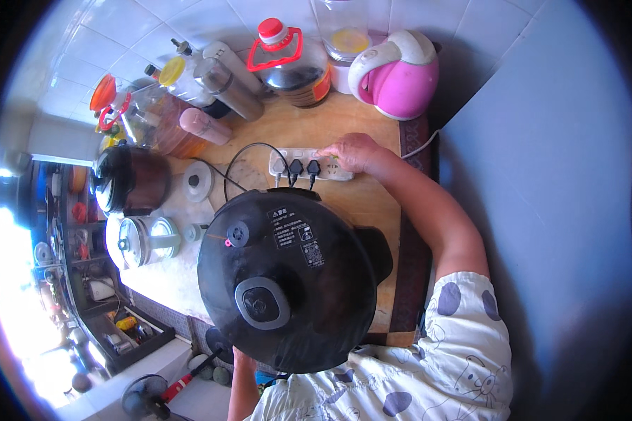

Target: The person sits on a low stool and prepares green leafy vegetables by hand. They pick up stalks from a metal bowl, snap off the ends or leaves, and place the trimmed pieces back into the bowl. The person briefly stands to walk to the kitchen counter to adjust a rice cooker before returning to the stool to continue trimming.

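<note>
A white power strip lies on the wooden tabletop with several plugs in it. My right hand is at its right end, a finger touching a switch near the upper edge. In front of me stands a large black electric pressure cooker, lid on, its steam valve at the upper left and a label on the lid. My left hand is low beside the cooker's lower left edge; its fingers are mostly hidden beneath the cooker, so its hold cannot be seen. Black cords run from the strip behind the cooker.
A pink kettle, a big red-capped bottle of dark liquid, a steel flask and an oil jug line the tiled wall. A dark pot and a glass teapot stand left. A blue-grey panel rises on the right.
</note>
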Action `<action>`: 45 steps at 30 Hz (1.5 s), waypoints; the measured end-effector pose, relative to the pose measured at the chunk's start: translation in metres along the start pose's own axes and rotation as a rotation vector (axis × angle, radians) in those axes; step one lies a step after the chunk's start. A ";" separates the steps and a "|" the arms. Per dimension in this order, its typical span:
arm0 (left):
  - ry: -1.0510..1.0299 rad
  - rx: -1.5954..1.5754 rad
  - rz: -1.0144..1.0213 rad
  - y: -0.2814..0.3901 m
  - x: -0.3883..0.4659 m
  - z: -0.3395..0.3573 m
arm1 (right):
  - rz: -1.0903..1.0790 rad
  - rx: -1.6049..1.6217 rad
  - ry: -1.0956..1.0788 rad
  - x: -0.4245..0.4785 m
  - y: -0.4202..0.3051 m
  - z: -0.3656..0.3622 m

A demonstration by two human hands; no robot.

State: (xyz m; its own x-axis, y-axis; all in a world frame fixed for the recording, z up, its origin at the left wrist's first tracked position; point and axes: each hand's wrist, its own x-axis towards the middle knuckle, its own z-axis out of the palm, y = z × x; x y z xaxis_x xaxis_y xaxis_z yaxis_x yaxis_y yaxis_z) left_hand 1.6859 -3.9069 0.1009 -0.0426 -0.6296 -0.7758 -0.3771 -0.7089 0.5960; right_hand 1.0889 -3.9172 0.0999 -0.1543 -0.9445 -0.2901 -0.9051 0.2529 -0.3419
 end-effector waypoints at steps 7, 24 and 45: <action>0.002 -0.074 0.125 0.008 -0.006 0.017 | -0.016 -0.118 0.011 -0.009 -0.014 -0.010; 0.000 0.038 0.029 -0.044 0.033 -0.029 | 0.257 0.440 0.679 -0.061 0.015 -0.015; -0.593 0.281 0.307 -0.037 0.045 -0.065 | 0.678 1.597 0.768 -0.384 -0.331 0.204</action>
State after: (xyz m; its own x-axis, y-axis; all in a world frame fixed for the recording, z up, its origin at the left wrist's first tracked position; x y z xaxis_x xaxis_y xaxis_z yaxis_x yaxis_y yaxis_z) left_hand 1.7577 -3.9295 0.0568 -0.6496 -0.4520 -0.6113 -0.4878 -0.3689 0.7911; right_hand 1.5282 -3.5949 0.1426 -0.8030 -0.3784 -0.4604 0.4689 0.0755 -0.8800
